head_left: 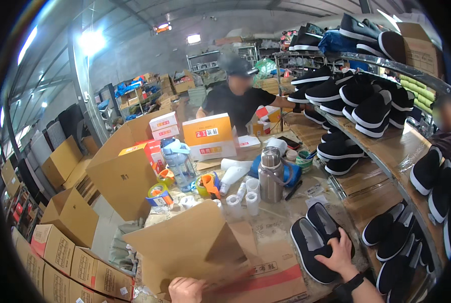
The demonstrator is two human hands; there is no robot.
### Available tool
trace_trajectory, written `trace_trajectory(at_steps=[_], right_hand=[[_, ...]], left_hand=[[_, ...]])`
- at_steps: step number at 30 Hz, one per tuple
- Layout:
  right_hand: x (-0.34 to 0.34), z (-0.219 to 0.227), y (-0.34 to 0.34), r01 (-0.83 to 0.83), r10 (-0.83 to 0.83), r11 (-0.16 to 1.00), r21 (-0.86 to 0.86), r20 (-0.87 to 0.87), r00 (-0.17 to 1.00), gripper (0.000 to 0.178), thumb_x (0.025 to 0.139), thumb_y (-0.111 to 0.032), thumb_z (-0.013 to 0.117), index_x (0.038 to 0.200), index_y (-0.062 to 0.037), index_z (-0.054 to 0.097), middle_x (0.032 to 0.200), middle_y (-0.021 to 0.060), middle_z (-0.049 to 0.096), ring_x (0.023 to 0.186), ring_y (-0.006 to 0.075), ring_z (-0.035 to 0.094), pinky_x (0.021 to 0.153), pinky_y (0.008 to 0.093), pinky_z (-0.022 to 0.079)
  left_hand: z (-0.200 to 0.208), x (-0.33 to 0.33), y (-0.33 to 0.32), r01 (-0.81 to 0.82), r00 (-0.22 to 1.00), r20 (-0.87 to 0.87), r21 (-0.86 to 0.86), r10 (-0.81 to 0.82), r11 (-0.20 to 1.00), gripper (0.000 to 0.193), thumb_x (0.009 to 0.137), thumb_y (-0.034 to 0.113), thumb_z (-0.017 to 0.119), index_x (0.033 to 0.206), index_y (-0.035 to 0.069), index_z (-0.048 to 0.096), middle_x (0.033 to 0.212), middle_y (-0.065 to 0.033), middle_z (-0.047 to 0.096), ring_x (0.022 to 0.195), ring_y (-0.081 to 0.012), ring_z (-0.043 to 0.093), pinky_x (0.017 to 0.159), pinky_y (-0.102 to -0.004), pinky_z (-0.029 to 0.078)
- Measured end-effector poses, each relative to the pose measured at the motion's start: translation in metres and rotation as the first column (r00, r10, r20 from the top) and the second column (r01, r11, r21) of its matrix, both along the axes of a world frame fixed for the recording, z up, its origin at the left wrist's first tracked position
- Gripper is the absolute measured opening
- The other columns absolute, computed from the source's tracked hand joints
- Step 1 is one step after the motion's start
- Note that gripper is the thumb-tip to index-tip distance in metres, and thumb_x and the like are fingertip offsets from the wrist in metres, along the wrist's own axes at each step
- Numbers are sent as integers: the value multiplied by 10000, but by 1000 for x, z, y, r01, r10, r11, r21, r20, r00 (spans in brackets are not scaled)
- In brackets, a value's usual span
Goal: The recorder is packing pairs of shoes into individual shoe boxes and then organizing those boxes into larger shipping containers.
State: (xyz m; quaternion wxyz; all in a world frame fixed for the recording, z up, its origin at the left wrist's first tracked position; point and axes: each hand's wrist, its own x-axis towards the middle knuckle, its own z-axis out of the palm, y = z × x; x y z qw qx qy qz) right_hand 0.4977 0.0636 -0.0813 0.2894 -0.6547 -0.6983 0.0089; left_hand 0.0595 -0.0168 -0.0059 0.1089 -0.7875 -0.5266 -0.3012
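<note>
At the bottom edge, my left hand (186,290) is closed over the near edge of a brown cardboard box (185,242), whose raised panel leans in front of me. On the table's right side lies a pair of black slip-on cloth shoes (310,247) with white sole edges and grey insides. My right hand (339,255), a dark band at its wrist, is on this pair. Its thumb presses on the shoes near their openings and the fingers curl round the right-hand shoe, partly hidden. Flat cardboard with a red stripe (271,283) lies between my hands.
A steel flask (271,177), a blue bottle (179,164), tape dispensers (208,185) and white rolls (252,203) stand beyond. Racks of black shoes (372,113) rise at right. Cartons (58,252) are stacked at left. A person in black (235,101) stands across the table.
</note>
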Motion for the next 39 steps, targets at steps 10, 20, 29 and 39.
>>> trace_trajectory(at_steps=[10,20,29,39], right_hand=[[14,-19,4,16,-15,975,220,-5,1000,168,745,-164,715,726,-47,596,742,143,579,711,307,582,608,409,445],[-109,9,-41,-434,-76,894,-106,-993,86,314,884,-285,629,1010,-1,587,960,110,630,856,234,615,717,375,512],[-168,20,-43,-541,-396,452,709,-384,-834,629,939,-448,467,1365,8,394,1297,196,510,1175,319,529,984,414,473],[-209,86,-50,-597,-154,720,352,-758,-633,333,930,-249,563,1209,-79,503,1098,90,574,990,206,567,824,344,512]], left_hand=[[-43,28,15,82,996,-10,-61,-83,995,209,684,127,725,890,153,703,748,-16,631,699,-237,596,603,-355,457],[-6,125,-1,572,8,985,-146,172,807,477,883,-3,543,1334,-19,388,1181,-69,528,1049,-136,494,930,-290,415],[-5,-4,-5,16,948,315,104,-48,994,326,773,79,680,1076,17,577,1018,-147,596,935,-348,556,825,-425,441],[-10,-46,-4,94,995,-9,368,-98,925,288,754,-2,626,1009,121,681,959,-90,598,956,-307,579,922,-467,422]])
